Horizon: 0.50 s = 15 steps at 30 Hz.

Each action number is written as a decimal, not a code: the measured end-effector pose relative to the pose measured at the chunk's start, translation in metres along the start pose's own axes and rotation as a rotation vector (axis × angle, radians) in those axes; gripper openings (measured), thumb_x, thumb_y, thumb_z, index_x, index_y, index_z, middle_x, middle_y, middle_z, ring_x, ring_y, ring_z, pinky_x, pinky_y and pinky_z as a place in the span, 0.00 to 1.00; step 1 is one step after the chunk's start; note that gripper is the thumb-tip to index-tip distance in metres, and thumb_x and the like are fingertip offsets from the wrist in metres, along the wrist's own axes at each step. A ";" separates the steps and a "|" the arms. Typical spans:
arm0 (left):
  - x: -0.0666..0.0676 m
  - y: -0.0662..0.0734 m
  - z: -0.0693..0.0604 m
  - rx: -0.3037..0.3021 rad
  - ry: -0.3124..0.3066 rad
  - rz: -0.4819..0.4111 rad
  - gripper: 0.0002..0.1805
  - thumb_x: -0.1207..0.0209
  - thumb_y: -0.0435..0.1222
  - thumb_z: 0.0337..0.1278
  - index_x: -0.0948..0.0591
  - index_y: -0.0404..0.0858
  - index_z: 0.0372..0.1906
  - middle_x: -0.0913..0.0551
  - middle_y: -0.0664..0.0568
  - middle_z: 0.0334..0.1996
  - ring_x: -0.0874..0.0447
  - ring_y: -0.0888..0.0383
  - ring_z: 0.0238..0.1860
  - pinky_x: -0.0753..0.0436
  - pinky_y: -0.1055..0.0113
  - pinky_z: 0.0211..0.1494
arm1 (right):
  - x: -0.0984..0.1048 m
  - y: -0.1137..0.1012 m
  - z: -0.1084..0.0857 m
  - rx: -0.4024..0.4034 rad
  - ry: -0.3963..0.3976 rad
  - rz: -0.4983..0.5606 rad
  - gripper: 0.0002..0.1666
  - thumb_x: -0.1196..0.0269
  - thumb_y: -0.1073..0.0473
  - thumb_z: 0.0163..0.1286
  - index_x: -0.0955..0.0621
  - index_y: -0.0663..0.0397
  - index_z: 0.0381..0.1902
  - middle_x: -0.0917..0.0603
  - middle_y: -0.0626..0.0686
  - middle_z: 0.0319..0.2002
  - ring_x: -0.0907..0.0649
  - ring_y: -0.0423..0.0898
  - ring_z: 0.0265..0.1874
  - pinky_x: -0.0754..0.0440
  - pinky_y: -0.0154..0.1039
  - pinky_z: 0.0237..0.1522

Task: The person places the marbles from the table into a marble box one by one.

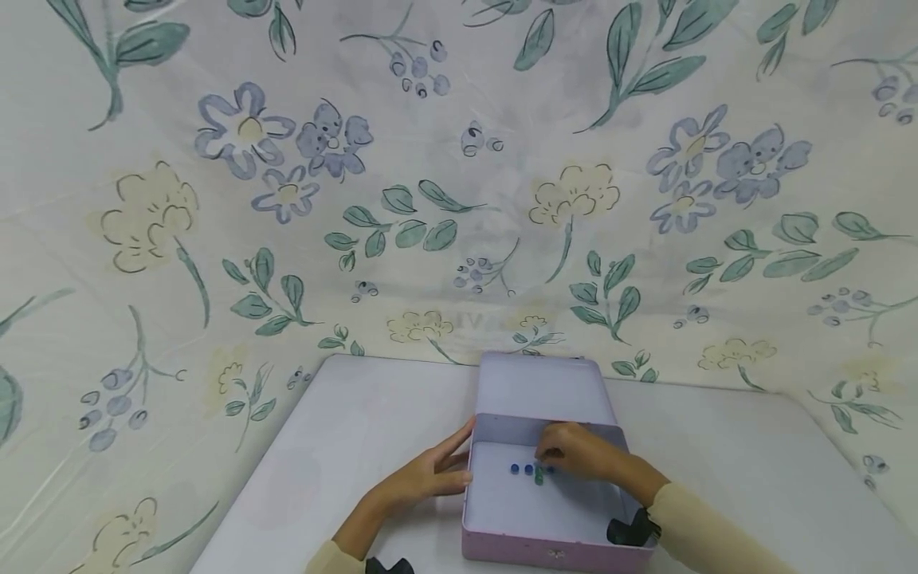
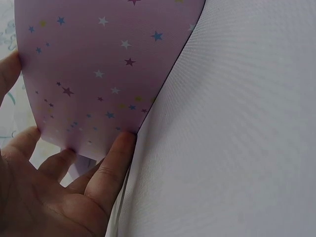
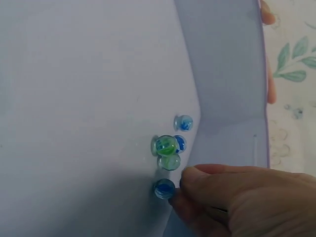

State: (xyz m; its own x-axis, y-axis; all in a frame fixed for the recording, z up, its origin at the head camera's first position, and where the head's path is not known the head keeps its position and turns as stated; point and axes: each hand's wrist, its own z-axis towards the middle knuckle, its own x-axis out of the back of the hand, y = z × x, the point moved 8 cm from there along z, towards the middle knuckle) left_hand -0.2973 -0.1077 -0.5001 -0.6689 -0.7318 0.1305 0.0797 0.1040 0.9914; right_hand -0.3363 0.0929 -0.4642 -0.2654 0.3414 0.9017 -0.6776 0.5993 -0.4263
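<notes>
An open tin box (image 1: 555, 550), pink outside with small stars and pale lilac inside, lies on the table with its lid back. My left hand (image 1: 430, 478) touches the box's left side, fingers spread; the left wrist view shows fingertips against the starry wall (image 2: 98, 74). Inside, my right hand (image 1: 581, 452) has its fingertips together beside a blue marble (image 3: 164, 188). Whether they pinch anything is hidden. Close by are a green marble (image 3: 166, 145), a paler green marble (image 3: 170, 162) and a light blue marble (image 3: 184, 123); another blue marble (image 3: 180, 143) is partly covered.
The raised lid (image 1: 541, 387) leans back at the box's far side. A white table (image 1: 308, 446) extends to both sides. Floral cloth (image 1: 430, 199) hangs behind it. A black wrist strap (image 1: 631, 528) shows over the box's right front corner.
</notes>
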 end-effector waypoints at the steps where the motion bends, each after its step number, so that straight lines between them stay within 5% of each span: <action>1: 0.000 0.000 0.000 0.000 0.001 0.001 0.48 0.40 0.45 0.68 0.57 0.59 0.81 0.62 0.53 0.82 0.56 0.31 0.79 0.22 0.47 0.66 | 0.000 0.000 0.000 0.001 0.004 -0.002 0.07 0.30 0.67 0.61 0.11 0.54 0.37 0.13 0.44 0.34 0.18 0.31 0.34 0.16 0.25 0.38; 15: 0.001 -0.002 0.000 0.005 0.000 0.002 0.47 0.39 0.45 0.67 0.56 0.61 0.81 0.62 0.53 0.82 0.56 0.32 0.79 0.22 0.47 0.66 | -0.006 -0.004 -0.002 0.027 -0.017 -0.046 0.08 0.29 0.67 0.59 0.10 0.50 0.36 0.14 0.41 0.33 0.19 0.29 0.33 0.17 0.24 0.36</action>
State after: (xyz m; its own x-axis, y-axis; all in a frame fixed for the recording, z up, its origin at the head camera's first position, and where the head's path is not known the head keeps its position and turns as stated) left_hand -0.2982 -0.1082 -0.5015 -0.6690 -0.7314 0.1326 0.0777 0.1086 0.9910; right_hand -0.3310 0.0900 -0.4682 -0.2445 0.3016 0.9216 -0.7073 0.5947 -0.3823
